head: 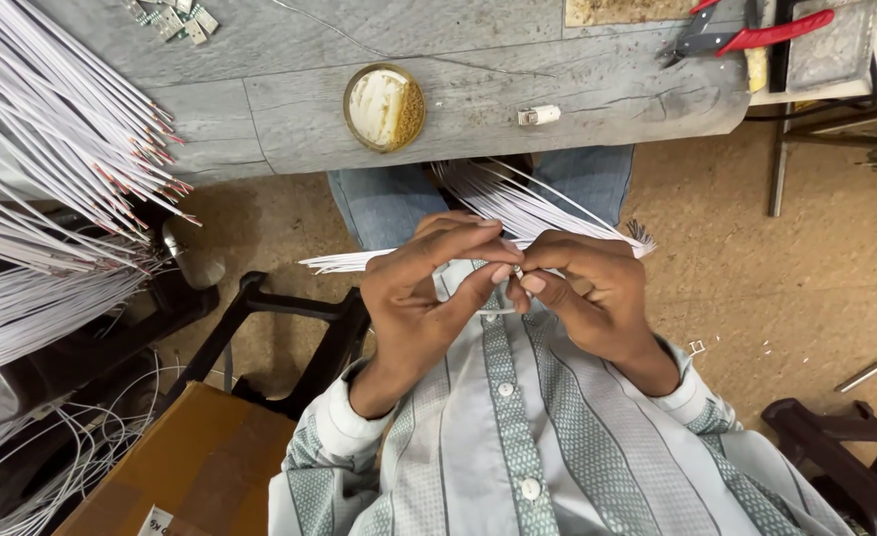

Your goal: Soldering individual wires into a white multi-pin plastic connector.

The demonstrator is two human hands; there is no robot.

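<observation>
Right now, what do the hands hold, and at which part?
Both hands, left and right, pinch a small metal piece at the end of a white wire, between fingertips.

I see thin white plastic-coated wires (518, 203), smooth and matt, pinched in both hands. The counter (289, 99) looks like grey wood-grain laminate, dull. Near its front edge sits a round brass-coloured metal tin (385, 107), faintly shiny. At the far right corner lie pliers (756, 38) with glossy red plastic grips.
</observation>
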